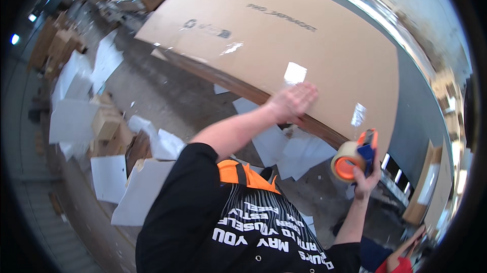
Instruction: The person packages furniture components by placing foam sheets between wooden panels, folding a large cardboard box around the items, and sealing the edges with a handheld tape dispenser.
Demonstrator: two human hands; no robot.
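Note:
A large flat brown cardboard box lies in front of me, with dark printing on its top. My left hand rests on its near edge, fingers stretched out over the top and holding nothing. Just beyond those fingers a shiny strip of clear tape sticks to the cardboard. In my right hand is an orange and blue tape dispenser with a wide tape roll, held by the near right part of the box. Another tape strip is on the box just past the dispenser.
White foam sheets and torn cardboard litter the floor on the left, with more sheets below the box edge. A grey surface runs along the box's right side. At the lower right another person's arm shows.

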